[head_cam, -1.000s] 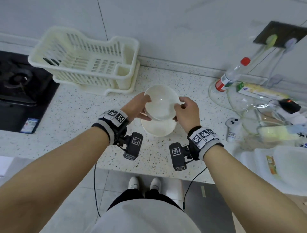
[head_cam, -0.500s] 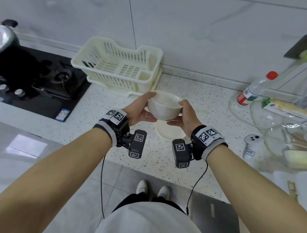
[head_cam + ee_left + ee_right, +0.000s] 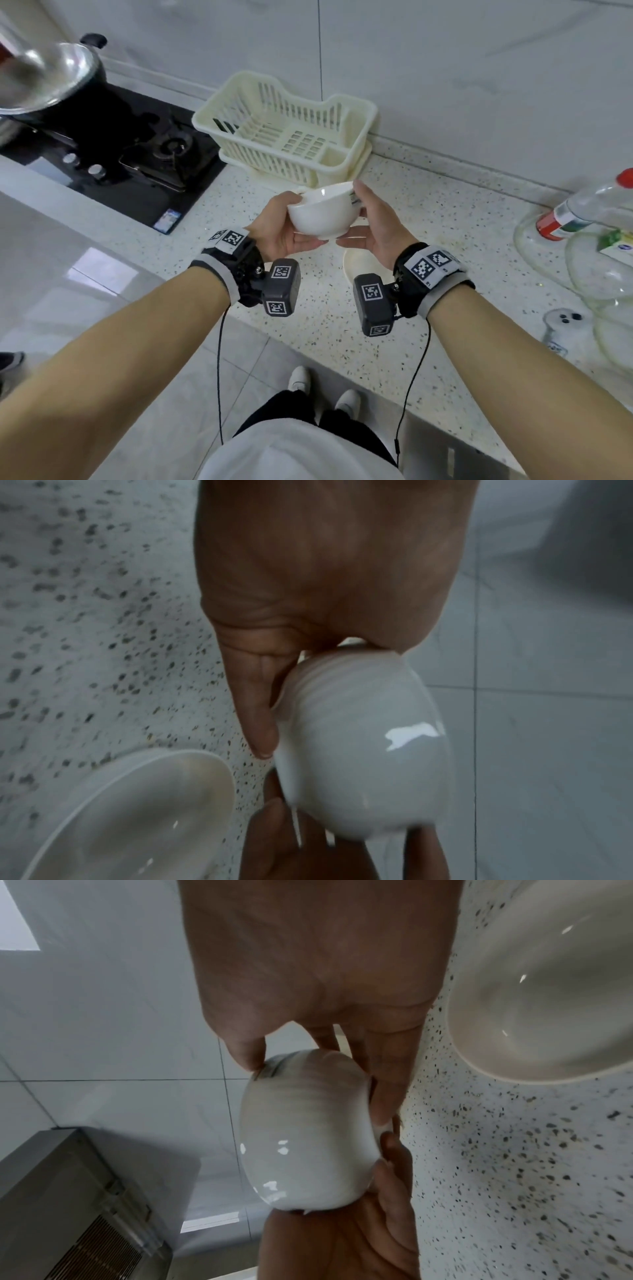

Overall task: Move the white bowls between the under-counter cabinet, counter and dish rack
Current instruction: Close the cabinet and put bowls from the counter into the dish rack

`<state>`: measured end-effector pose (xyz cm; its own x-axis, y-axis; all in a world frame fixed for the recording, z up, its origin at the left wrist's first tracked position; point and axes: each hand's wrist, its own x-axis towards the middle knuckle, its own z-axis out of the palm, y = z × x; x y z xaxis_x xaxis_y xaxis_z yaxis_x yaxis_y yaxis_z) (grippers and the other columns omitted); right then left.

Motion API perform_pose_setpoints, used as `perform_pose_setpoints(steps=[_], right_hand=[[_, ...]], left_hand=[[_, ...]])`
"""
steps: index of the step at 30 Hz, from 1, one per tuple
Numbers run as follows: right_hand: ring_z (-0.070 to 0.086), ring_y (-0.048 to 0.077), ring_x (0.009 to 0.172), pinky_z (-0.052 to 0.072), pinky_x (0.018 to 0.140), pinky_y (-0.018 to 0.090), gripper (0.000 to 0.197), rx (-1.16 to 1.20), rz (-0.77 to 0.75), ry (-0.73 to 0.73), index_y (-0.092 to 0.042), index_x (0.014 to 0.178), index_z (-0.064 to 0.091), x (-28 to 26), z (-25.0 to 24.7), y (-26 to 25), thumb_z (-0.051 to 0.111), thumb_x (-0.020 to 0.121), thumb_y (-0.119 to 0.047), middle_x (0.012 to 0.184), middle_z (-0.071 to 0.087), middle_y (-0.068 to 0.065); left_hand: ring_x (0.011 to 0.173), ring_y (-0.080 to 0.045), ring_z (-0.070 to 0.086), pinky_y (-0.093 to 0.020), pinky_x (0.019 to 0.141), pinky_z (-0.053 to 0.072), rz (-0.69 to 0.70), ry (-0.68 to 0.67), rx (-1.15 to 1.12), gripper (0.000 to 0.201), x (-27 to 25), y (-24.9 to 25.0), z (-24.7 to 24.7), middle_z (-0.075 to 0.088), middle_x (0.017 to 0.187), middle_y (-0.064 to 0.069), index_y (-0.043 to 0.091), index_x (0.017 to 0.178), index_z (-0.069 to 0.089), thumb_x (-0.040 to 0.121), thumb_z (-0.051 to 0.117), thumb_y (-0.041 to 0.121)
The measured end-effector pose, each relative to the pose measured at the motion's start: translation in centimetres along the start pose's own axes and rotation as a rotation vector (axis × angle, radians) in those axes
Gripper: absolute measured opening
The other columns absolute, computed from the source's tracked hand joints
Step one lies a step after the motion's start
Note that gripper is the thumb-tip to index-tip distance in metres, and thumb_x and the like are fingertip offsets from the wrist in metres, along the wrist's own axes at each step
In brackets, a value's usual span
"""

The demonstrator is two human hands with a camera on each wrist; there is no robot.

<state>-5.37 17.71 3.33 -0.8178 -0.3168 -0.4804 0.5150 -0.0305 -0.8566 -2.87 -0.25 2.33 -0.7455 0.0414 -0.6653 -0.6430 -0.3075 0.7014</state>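
Both hands hold a white bowl in the air, in front of the rack.

The left hand (image 3: pixel 279 228) and right hand (image 3: pixel 375 222) each curl round a side of the bowl (image 3: pixel 322 214), thumbs at its rim, fingers under its base. It is tilted, clear of the counter (image 3: pixel 318 325), just in front of the rack (image 3: pixel 287 130). A second bowl (image 3: pixel 359 267) sits on the counter, nearer than the rack, below the right hand.

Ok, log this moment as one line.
left hand: holds white bowl | right hand: holds same bowl | bowl: lifted over counter | second bowl: on counter | dish rack: no bowls
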Motion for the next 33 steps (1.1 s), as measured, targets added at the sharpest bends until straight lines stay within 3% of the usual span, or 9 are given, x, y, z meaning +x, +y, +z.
perform_pose_setpoints(steps=[5,7,9,14,20,22,24,28,33], right_hand=[[0.057,0.025,0.078,0.047,0.054,0.029,0.035,0.036,0.037,0.116,-0.016,0.115,0.052,2.1,1.3,-1.2,0.039,0.096,-0.041,0.095,0.053,0.005],[0.055,0.024,0.088,0.046,0.063,0.029,0.030,0.020,0.043,0.128,-0.019,0.106,0.055,3.2,1.4,-2.4,0.039,0.093,-0.041,0.099,0.058,0.006],[0.055,0.023,0.093,0.045,0.073,0.032,0.031,0.026,0.045,0.115,-0.022,0.104,0.059,4.2,1.6,-3.5,0.040,0.091,-0.043,0.103,0.063,0.006],[0.060,0.020,0.087,0.047,0.059,0.027,0.047,0.081,-0.037,0.166,-0.021,0.119,0.060,7.9,3.2,-6.4,0.038,0.095,-0.055,0.106,0.066,0.003],[0.068,0.022,0.086,0.058,0.069,0.032,0.027,0.020,-0.158,0.356,-0.011,0.113,0.066,14.7,4.9,-8.9,0.046,0.098,-0.023,0.107,0.073,0.007],[0.066,0.021,0.085,0.058,0.076,0.035,0.025,-0.031,-0.202,0.423,-0.013,0.105,0.069,17.2,5.3,-8.6,0.046,0.096,-0.015,0.101,0.072,0.006],[0.065,0.020,0.085,0.058,0.079,0.036,0.024,-0.077,-0.210,0.472,-0.015,0.097,0.069,19.0,5.6,-7.8,0.045,0.095,-0.011,0.101,0.071,0.006],[0.067,0.017,0.085,0.060,0.078,0.031,0.023,-0.183,-0.204,0.507,-0.012,0.100,0.070,20.7,5.7,-5.9,0.047,0.097,-0.011,0.105,0.071,0.006],[0.067,0.017,0.083,0.060,0.077,0.032,0.025,-0.237,-0.186,0.550,-0.011,0.100,0.070,21.2,5.8,-4.9,0.046,0.097,-0.008,0.102,0.072,0.008]], left_hand=[[0.093,-0.044,0.072,-0.039,0.069,0.060,0.015,-0.036,0.197,0.059,0.1,3.2,-1.2,0.064,0.125,-0.025,0.014,0.136,0.049,0.092,0.047,0.052],[0.085,-0.043,0.073,-0.035,0.063,0.060,0.008,-0.045,0.293,0.055,0.6,5.2,-1.5,0.065,0.123,-0.025,0.012,0.136,0.049,0.094,0.045,0.046],[0.068,-0.036,0.074,-0.030,0.053,0.058,0.008,-0.033,0.378,0.047,1.4,7.1,-1.6,0.067,0.110,-0.025,0.007,0.136,0.048,0.097,0.044,0.033],[0.047,-0.027,0.068,-0.026,0.041,0.053,0.132,0.065,0.386,0.038,4.9,12.1,-2.1,0.062,0.080,-0.018,-0.004,0.130,0.046,0.097,0.042,0.014],[0.056,-0.028,0.068,-0.034,0.054,0.062,0.276,0.261,0.414,0.036,12.8,18.3,-5.3,0.064,0.088,-0.021,0.000,0.128,0.044,0.094,0.037,0.008],[0.066,-0.033,0.072,-0.039,0.061,0.063,0.229,0.258,0.489,0.039,16.3,19.2,-6.8,0.065,0.098,-0.024,-0.003,0.130,0.045,0.092,0.038,0.002],[0.076,-0.039,0.073,-0.046,0.069,0.063,0.167,0.266,0.615,0.040,19.6,19.6,-7.8,0.064,0.096,-0.023,-0.007,0.131,0.046,0.091,0.041,-0.001],[0.070,-0.037,0.067,-0.048,0.062,0.061,0.080,0.237,0.732,0.034,24.6,19.2,-8.5,0.060,0.092,-0.023,-0.005,0.130,0.047,0.096,0.044,-0.001],[0.084,-0.025,0.068,-0.039,0.072,0.064,0.045,0.107,0.808,0.042,27.7,17.6,-8.9,0.062,0.127,-0.022,-0.006,0.136,0.046,0.095,0.048,0.000]])
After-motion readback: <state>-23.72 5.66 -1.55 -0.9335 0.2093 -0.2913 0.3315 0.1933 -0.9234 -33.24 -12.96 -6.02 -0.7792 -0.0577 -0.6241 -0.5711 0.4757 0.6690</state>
